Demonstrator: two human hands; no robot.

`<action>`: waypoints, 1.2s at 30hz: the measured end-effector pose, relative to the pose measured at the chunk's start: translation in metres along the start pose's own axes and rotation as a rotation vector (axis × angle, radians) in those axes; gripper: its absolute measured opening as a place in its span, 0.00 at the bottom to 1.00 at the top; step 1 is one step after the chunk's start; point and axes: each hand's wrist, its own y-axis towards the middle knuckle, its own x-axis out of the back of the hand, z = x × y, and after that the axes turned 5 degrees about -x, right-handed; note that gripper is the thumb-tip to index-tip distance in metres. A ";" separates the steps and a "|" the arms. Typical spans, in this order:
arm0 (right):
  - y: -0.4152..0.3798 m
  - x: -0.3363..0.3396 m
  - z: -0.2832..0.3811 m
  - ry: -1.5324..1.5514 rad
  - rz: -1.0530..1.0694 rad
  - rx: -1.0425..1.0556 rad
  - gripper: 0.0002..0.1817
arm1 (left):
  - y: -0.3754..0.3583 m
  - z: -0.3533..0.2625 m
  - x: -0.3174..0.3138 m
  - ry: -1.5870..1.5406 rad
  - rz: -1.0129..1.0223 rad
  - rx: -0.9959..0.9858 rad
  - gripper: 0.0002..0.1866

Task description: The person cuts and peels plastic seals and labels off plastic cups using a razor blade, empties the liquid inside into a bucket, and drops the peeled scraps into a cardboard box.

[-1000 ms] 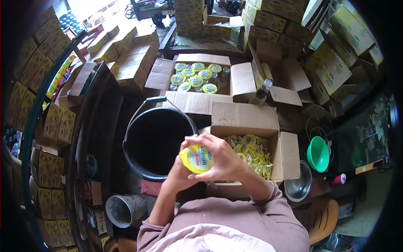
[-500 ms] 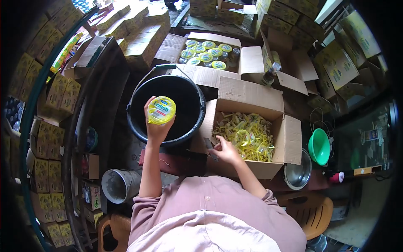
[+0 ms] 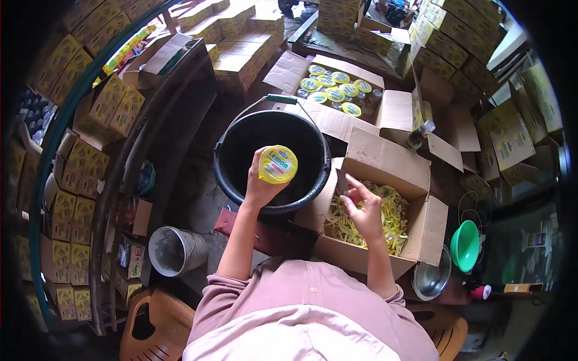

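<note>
My left hand (image 3: 257,189) is closed around a tub (image 3: 278,163) with a yellow wrapper marked "Lemon". Its printed end faces up, above the black bucket (image 3: 221,171). My right hand (image 3: 365,210) is over the near left part of an open carton (image 3: 385,157), thumb and fingers pinched on a thin, dark, flat blade-like piece (image 3: 342,180). Inside that carton lies a heap of yellow plastic scraps (image 3: 394,207). How far the blade-like piece extends behind the fingers is hidden.
Beyond the bucket, an open carton (image 3: 349,123) holds several yellow-topped tubs (image 3: 335,94). A clear bottle (image 3: 420,135) stands to its right. At right are a green bowl (image 3: 465,245) and a metal bowl (image 3: 432,274). A grey bucket (image 3: 177,251) lies left, near stacked cartons (image 3: 72,210).
The camera view has shifted, moving the scene rightward. My right hand has risen from the carton's near left edge and turned upright over the scraps. My left hand still holds the tub above the bucket.
</note>
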 end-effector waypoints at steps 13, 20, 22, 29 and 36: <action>0.041 -0.065 0.066 -0.349 0.140 0.556 0.22 | 0.000 -0.001 0.001 -0.162 -0.010 0.025 0.33; 0.043 -0.068 0.067 -0.382 0.151 0.548 0.21 | 0.001 -0.002 0.001 -0.216 0.004 0.041 0.33; 0.043 -0.068 0.067 -0.396 0.155 0.556 0.21 | 0.000 -0.002 0.001 -0.221 0.007 0.042 0.33; 0.044 -0.070 0.070 -0.436 0.163 0.594 0.22 | 0.000 0.000 0.003 -0.187 0.031 0.019 0.33; 0.039 -0.066 0.065 -0.522 0.187 0.589 0.24 | 0.001 -0.002 0.002 -0.189 0.045 0.014 0.33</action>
